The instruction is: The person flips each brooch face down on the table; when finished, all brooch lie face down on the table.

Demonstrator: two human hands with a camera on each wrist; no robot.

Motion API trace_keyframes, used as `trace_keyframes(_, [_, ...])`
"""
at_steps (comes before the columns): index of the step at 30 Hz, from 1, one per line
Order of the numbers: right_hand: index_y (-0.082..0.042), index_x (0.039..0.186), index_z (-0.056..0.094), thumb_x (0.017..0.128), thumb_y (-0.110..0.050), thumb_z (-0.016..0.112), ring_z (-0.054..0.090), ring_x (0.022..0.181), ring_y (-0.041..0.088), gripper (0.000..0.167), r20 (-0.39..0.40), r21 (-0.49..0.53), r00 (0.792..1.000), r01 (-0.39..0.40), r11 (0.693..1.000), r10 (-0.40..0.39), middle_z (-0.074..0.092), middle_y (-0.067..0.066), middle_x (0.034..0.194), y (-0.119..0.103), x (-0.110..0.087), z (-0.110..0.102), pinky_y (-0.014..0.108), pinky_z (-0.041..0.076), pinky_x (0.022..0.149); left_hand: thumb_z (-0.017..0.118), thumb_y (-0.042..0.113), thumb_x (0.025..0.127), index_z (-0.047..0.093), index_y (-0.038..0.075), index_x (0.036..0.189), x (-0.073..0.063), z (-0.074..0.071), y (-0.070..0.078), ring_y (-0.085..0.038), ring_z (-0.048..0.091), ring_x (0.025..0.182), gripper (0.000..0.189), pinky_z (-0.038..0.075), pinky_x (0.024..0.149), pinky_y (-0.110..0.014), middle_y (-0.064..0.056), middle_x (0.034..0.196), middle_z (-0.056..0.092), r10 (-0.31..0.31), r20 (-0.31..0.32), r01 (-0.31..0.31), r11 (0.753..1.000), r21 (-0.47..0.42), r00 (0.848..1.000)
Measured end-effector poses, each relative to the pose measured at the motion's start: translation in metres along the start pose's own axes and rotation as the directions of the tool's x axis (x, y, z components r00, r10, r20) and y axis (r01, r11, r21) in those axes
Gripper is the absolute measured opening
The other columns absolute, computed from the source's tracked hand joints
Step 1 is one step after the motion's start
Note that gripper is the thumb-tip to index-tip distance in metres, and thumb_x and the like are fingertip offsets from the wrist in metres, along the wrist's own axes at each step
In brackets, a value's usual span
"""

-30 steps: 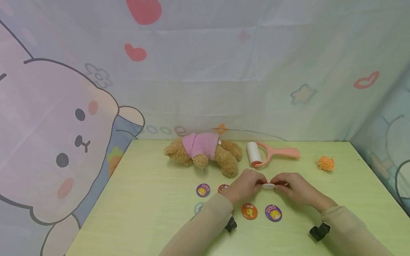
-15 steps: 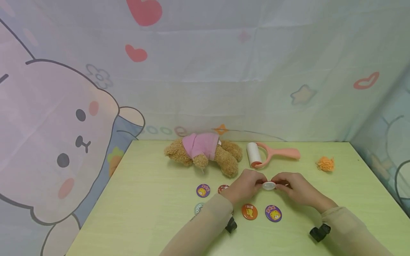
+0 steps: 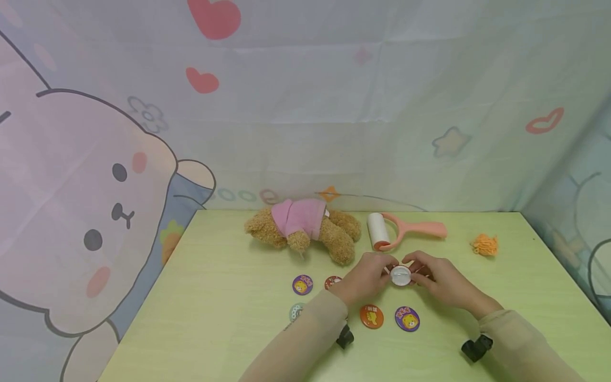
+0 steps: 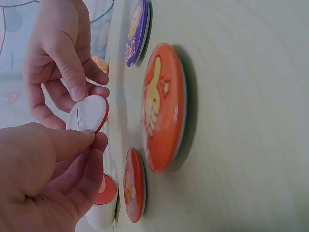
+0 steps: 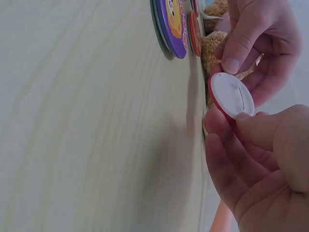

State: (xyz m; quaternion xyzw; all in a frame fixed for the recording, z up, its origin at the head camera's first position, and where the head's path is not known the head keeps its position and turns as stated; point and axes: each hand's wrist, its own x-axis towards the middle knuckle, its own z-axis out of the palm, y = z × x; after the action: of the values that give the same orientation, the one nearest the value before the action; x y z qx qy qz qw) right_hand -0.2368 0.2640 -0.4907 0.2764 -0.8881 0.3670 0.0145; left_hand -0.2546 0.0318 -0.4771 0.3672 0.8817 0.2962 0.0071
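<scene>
Over the table, my left hand [image 3: 365,277] and right hand [image 3: 441,279] hold a round pin badge [image 3: 401,276] from opposite sides. Its white back with a pin clasp faces up toward the head camera, and a red rim shows in the right wrist view. My left thumb and fingertips pinch one edge; the right thumb presses the back at the other edge, fingers behind. Below the hands lie an orange badge [image 3: 372,317] with a yellow hand picture and a purple bear badge [image 3: 408,319]. The held badge's front is hidden.
Another purple badge [image 3: 303,285], a red badge [image 3: 331,281] and a pale green badge [image 3: 296,311] lie left, the latter two partly behind the left arm. Farther back are a teddy bear [image 3: 305,225] in pink, a lint roller [image 3: 378,232] and orange yarn [image 3: 485,245].
Between the hands, the badge has tipped from nearly edge-on so its white back now faces the head camera. The right forefinger has lifted slightly; both arms stay in place.
</scene>
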Motion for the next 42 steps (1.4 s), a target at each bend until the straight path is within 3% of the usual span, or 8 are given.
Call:
trace_keyframes(7, [-0.008, 0.121, 0.068, 0.099, 0.003, 0.068, 0.074, 0.090, 0.014, 0.025, 0.015, 0.049, 1.000, -0.013, 0.999, 0.013, 0.073, 0.006, 0.112, 0.0019, -0.0001, 0.0009, 0.027, 0.062, 0.076, 0.072, 0.000, 0.097, 0.072, 0.006, 0.121, -0.0012, -0.0008, 0.0009, -0.010, 0.069, 0.101, 0.025, 0.048, 0.080, -0.007, -0.005, 0.120, 0.073, 0.021, -0.011, -0.021, 1.000, -0.010, 1.000])
trace_keyframes(15, [-0.006, 0.121, 0.069, 0.095, 0.004, 0.072, 0.074, 0.086, 0.011, 0.029, -0.009, 0.014, 1.000, 0.028, 0.999, -0.028, 0.070, 0.010, 0.118, 0.0021, -0.0010, 0.0019, 0.027, 0.062, 0.075, 0.075, 0.002, 0.095, 0.073, 0.005, 0.124, -0.0017, -0.0002, 0.0017, -0.008, 0.068, 0.097, 0.029, 0.048, 0.078, -0.006, -0.005, 0.126, 0.068, -0.003, 0.013, 0.003, 1.000, -0.013, 1.000])
trace_keyframes(30, [-0.005, 0.120, 0.072, 0.082, 0.002, 0.087, 0.071, 0.084, 0.006, 0.041, 0.017, 0.010, 0.999, 0.042, 0.999, -0.042, 0.069, 0.008, 0.112, 0.0031, -0.0006, -0.0006, 0.026, 0.061, 0.070, 0.079, 0.007, 0.093, 0.075, 0.007, 0.121, 0.0012, 0.0016, 0.0007, -0.004, 0.066, 0.094, 0.027, 0.047, 0.075, -0.006, -0.001, 0.113, 0.073, -0.014, 0.035, 0.013, 1.000, 0.026, 0.999])
trace_keyframes(42, [-0.006, 0.120, 0.072, 0.083, 0.001, 0.086, 0.070, 0.085, 0.006, 0.041, 0.047, -0.008, 0.998, 0.035, 0.999, -0.035, 0.070, 0.007, 0.113, 0.0039, -0.0009, -0.0006, 0.026, 0.061, 0.072, 0.082, 0.013, 0.093, 0.078, 0.009, 0.115, 0.0018, 0.0026, 0.0004, -0.003, 0.059, 0.094, 0.023, 0.045, 0.082, -0.009, 0.004, 0.101, 0.074, -0.003, 0.044, 0.000, 0.998, 0.057, 0.999])
